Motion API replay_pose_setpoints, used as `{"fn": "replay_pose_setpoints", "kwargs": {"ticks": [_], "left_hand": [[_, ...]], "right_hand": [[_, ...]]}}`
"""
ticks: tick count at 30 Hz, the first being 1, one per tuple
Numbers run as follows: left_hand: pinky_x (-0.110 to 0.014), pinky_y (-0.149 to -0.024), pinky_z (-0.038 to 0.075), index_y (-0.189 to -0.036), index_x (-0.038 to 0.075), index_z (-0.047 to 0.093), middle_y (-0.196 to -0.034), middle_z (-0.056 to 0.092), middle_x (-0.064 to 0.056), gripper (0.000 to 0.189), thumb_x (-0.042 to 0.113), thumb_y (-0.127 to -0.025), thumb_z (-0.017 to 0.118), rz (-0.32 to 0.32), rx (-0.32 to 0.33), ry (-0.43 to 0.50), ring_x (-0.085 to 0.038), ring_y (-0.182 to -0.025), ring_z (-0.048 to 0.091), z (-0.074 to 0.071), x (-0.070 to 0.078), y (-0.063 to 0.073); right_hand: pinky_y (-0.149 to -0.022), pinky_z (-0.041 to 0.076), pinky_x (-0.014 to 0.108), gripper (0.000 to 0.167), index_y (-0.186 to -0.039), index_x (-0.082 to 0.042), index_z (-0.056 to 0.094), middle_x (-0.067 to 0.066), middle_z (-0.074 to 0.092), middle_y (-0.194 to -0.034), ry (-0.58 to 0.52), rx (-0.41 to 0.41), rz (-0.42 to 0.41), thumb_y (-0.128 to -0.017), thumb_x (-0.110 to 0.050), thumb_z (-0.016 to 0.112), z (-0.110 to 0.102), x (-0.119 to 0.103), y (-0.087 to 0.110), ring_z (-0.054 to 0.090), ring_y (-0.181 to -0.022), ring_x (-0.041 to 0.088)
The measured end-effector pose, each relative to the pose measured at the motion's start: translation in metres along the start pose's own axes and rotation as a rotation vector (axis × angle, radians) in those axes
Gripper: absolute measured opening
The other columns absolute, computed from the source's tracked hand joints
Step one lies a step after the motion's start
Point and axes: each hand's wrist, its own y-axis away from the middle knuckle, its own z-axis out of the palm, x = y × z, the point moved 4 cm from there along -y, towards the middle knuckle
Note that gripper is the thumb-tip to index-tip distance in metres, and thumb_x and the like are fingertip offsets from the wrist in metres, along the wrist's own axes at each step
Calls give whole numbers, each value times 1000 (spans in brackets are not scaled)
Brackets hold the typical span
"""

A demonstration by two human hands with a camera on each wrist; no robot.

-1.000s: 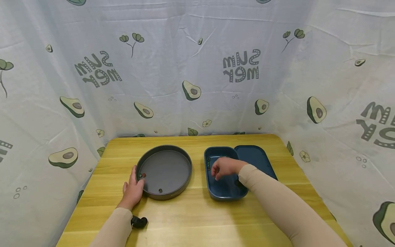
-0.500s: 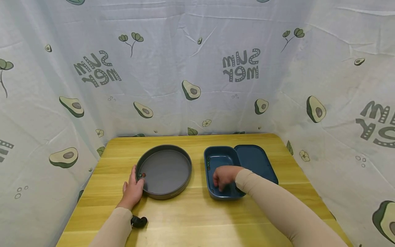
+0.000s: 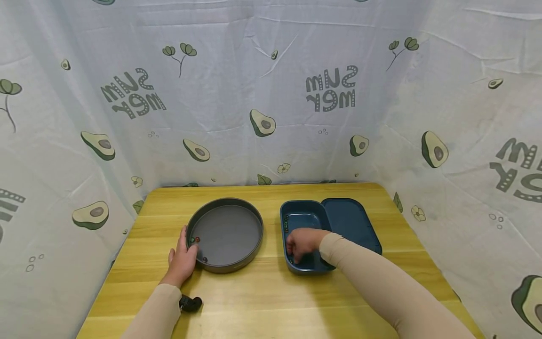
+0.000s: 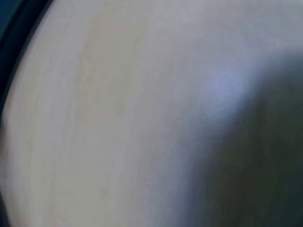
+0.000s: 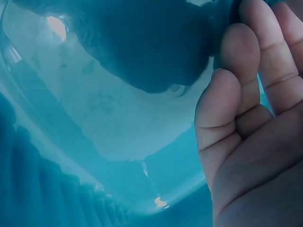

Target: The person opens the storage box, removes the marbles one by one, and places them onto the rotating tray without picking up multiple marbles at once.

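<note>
My left hand holds the left rim of a round dark-grey pan, thumb over the edge and fingers along the outer wall. Inside lie a green marble, a red marble and a dark marble. My right hand reaches down into a blue rectangular box, its fingers loosely bent. A small marble lies beside its fingertips, and several marbles line the box's left wall. In the right wrist view, the bent fingers show, but the index and thumb tips are out of sight.
A flat blue lid lies to the right of the box, partly behind it. Everything stands on a wooden table. A patterned curtain encloses the table's back and sides. A black wrist device sits at my left sleeve.
My right hand has moved nearer inside the box, then left toward the marble at its near-left corner. The dark marble in the pan has shifted left. My left hand stays put.
</note>
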Motion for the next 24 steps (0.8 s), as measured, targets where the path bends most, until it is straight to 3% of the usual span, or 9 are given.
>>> {"fn": "replay_pose_setpoints", "kwargs": {"ticks": [15, 24], "left_hand": [[-66, -126, -19, -170, 18, -12, -178, 2, -19, 76, 25, -110, 34, -6, -7, 0, -46, -162, 10, 0, -3, -1], [-67, -126, -18, -170, 18, -11, -178, 3, -19, 77, 24, -110, 35, -6, -5, 8, -46, -163, 9, 1, -3, -2]], "right_hand": [[-72, 53, 25, 18, -83, -20, 74, -10, 70, -77, 25, 16, -11, -80, -16, 91, 8, 3, -10, 58, -72, 5], [-73, 53, 27, 12, -87, -19, 74, -8, 71, -82, -14, 37, -19, -85, -13, 85, 5, 8, -12, 58, -74, 7]]}}
